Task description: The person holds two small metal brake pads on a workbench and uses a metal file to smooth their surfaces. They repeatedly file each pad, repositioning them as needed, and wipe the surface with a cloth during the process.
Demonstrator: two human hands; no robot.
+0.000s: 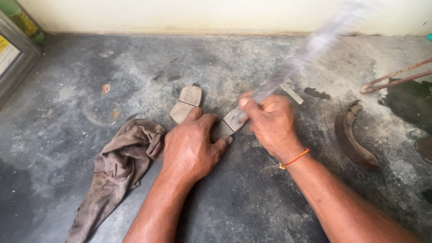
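The left hand is pressing flat, fingers spread, on a brake pad lying on the concrete floor; the right hand is clenching a motion-blurred metal file over it; a second brake pad and a brown rag are lying just beside.

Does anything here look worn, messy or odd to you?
The curved brake shoe on the floor at the right looks rusty and worn, with a dark stain near it. A grimy cloth lies crumpled by the left hand. The long tool in the right hand is blurred.
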